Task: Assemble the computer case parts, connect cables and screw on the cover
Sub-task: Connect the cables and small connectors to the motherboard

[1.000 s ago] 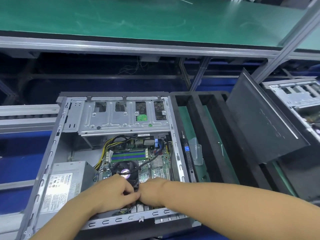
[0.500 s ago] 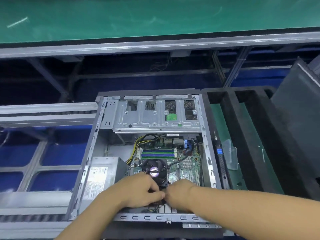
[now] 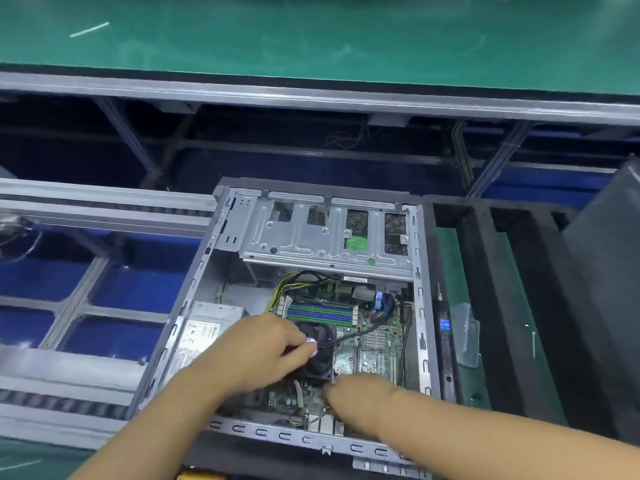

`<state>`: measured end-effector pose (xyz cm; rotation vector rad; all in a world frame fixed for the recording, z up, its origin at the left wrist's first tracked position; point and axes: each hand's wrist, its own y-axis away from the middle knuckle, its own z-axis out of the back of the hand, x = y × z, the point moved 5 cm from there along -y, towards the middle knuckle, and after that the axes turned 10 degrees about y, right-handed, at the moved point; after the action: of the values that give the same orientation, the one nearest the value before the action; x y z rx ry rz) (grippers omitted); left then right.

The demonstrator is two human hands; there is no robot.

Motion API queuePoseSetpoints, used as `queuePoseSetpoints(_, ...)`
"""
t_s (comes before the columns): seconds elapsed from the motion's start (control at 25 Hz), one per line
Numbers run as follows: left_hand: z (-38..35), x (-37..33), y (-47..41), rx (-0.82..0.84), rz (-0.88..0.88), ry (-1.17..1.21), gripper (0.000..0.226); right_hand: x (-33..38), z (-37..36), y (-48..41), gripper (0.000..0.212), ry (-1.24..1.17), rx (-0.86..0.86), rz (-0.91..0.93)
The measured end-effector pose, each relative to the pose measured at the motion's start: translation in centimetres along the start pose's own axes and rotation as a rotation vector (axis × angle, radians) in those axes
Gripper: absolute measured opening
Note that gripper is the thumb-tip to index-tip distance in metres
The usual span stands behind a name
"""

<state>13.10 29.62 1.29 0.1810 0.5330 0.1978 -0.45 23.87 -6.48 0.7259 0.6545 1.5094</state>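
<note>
While the hands were bunched together low by the near rim half a second back, now split: one open computer case (image 3: 221,306) lying on its side, one drive cage (image 3: 325,237), one power supply (image 3: 204,337), cover not fitted. Left hand (image 3: 256,351) up on the single CPU fan (image 3: 320,351), fingertips pinching its black cable (image 3: 360,336). Right hand (image 3: 363,396) below the fan, fingers curled, grip unclear. Probably cable-connecting time.

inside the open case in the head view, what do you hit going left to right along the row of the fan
power supply → left hand → cpu fan → small heatsink → right case wall → electric screwdriver
</note>
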Motion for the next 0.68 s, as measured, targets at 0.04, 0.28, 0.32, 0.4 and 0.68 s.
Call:
queuePoseSetpoints(0.04,0.0,0.1,0.1,-0.006,-0.013,0.015,0.054,0.0,0.1,0.2,0.027,0.005,-0.016,0.020)
queuePoseSetpoints(0.28,-0.2,0.7,0.3,-0.024,-0.115,0.052,0.060,0.1,1.6,0.9,0.017,0.060,-0.118,0.062)
queuePoseSetpoints(0.32,-0.2,0.8,0.3,-0.019,-0.128,0.058,0.059,0.2,1.6,1.0,0.015,0.075,-0.106,0.061)
queuePoseSetpoints(0.4,-0.3,0.9,0.2,-0.016,-0.157,0.046,0.059,0.2,1.6,1.2,0.014,0.076,-0.083,0.050)
queuePoseSetpoints(0.68,-1.9,0.5,0.3,0.017,-0.220,-0.145,0.055,0.1,1.5,0.4,0.022,-0.019,-0.059,-0.001)
